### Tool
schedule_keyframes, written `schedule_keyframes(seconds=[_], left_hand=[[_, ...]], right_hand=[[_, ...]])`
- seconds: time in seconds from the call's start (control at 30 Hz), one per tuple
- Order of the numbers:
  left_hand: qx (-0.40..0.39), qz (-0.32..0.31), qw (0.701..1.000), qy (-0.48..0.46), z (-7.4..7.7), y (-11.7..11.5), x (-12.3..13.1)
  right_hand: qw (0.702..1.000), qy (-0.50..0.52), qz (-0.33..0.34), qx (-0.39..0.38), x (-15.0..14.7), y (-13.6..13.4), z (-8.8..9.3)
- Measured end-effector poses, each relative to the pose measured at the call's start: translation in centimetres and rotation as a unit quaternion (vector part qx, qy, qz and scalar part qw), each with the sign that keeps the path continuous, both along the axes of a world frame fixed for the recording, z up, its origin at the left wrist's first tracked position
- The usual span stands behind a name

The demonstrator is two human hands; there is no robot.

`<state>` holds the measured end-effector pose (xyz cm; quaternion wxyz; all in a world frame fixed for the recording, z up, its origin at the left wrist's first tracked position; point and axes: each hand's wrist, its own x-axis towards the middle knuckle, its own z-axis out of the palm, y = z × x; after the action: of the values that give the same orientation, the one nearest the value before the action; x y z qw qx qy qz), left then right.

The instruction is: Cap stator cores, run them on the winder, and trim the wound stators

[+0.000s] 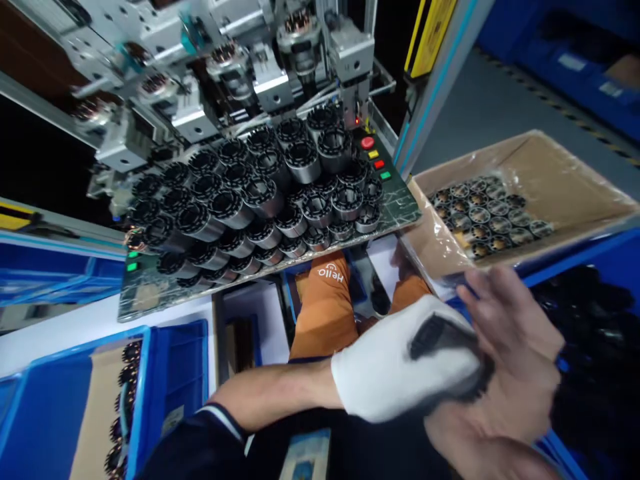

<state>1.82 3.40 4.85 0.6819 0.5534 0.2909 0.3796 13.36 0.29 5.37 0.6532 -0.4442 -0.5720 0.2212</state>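
Observation:
My left hand [405, 367], in a white glove with dark areas at the thumb and fingers, reaches across to the right. Its fingers are curled, and blur hides what they may hold. Against it lies my right hand [520, 353], bare and also blurred, its fingers stretched out and pointing up and left. Ahead of both hands, several stator cores [263, 197], silver rings with black slotted ends, stand stacked in rows on a dark green bench top [400, 210].
An open cardboard box [565, 167] with several ring-shaped parts is at the right, by a blue bin of black parts [590, 333]. A blue crate [165, 373] with copper-wound parts sits lower left. Machine fixtures [270, 80] rise behind the bench, beside coloured buttons [373, 154].

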Motion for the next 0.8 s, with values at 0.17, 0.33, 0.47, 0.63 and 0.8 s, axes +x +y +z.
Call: schedule_keyframes(seconds=[0.17, 0.33, 0.47, 0.63, 0.8], left_hand=[[0.237, 0.071, 0.925, 0.288, 6.6, 4.2, -4.6], [0.395, 0.175, 0.754, 0.494, 10.1, 10.8, -9.0], [0.424, 0.166, 0.682, 0.573, 10.0, 14.0, -10.7], [0.463, 0.168, 0.573, 0.655, 10.5, 14.4, -11.8], [0.490, 0.131, 0.454, 0.732, 10.9, 15.4, -12.2]], right_hand=[[0.999, 0.052, 0.008, -0.008, 3.2, 1.0, -2.0], [0.978, 0.007, -0.041, -0.202, 10.4, -0.3, -5.2], [0.959, -0.052, -0.048, -0.274, 14.3, -1.9, -7.7], [0.948, -0.141, -0.028, -0.286, 17.3, -2.6, -9.9], [0.918, -0.231, -0.008, -0.322, 20.2, -2.3, -10.3]])
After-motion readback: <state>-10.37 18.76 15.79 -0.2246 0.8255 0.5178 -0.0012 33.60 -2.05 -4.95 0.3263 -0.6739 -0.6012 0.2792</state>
